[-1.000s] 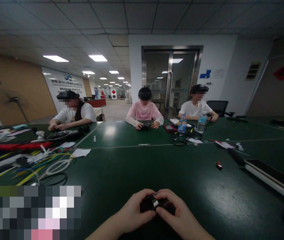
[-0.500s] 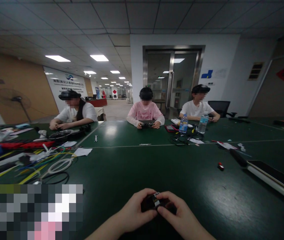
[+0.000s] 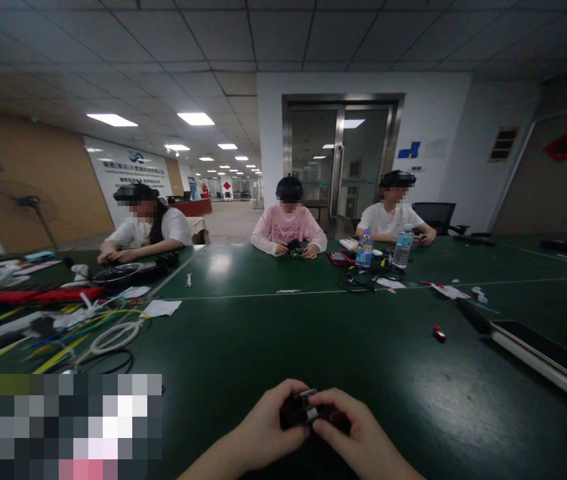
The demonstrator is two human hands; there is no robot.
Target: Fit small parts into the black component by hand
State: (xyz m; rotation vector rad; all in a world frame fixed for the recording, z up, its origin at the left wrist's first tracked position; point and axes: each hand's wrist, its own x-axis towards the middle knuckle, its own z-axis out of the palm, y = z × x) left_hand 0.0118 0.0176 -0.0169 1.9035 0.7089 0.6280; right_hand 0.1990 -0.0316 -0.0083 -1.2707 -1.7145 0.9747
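Observation:
Low in the middle of the view, my left hand (image 3: 266, 430) and my right hand (image 3: 358, 433) meet over the dark green table (image 3: 283, 333). Both are curled around a small black device (image 3: 299, 408) with a pale metal part on top. My left fingers wrap its left side, and my right fingers pinch its right side. Most of the device is hidden by my fingers.
Coloured cables and a white coil (image 3: 113, 337) lie at the left. A long flat tablet (image 3: 543, 353) sits at the right, with a small red piece (image 3: 438, 333) near it. Three people sit across the table, by two water bottles (image 3: 363, 250).
My hands and the device have stayed in place with only slight finger shifts. The view has drifted a little.

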